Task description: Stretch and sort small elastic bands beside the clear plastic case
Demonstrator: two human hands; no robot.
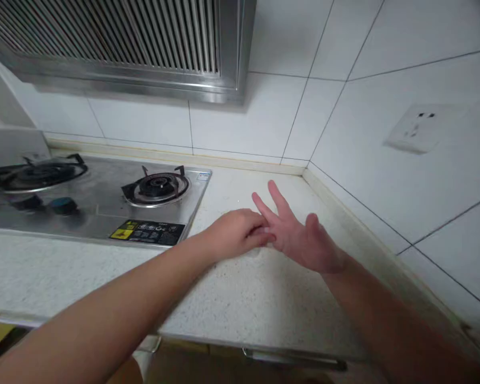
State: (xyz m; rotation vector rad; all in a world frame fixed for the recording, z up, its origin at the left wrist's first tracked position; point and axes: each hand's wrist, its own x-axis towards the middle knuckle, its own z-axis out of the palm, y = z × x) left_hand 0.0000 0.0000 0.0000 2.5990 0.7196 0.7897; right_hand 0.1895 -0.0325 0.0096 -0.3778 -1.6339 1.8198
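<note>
My left hand (240, 232) comes in from the left with its fingers curled around some fingers of my right hand (298, 237). The grip is on the side of the right hand facing left, so those fingers are mostly covered. My right hand is turned palm up; two of its fingers point away and its thumb stands apart. Nothing rests on its palm. Both hands are over the pale speckled countertop (264, 304), to the right of the stainless gas stove (104, 205).
Two burners are on the stove, the nearer one (160, 184) close to its right edge, with dark knobs (64, 206) further left. A range hood (220, 88) hangs above. White tiled walls meet at the back corner; a socket (422, 128) is on the right wall. A drawer handle (296, 358) runs below the counter edge.
</note>
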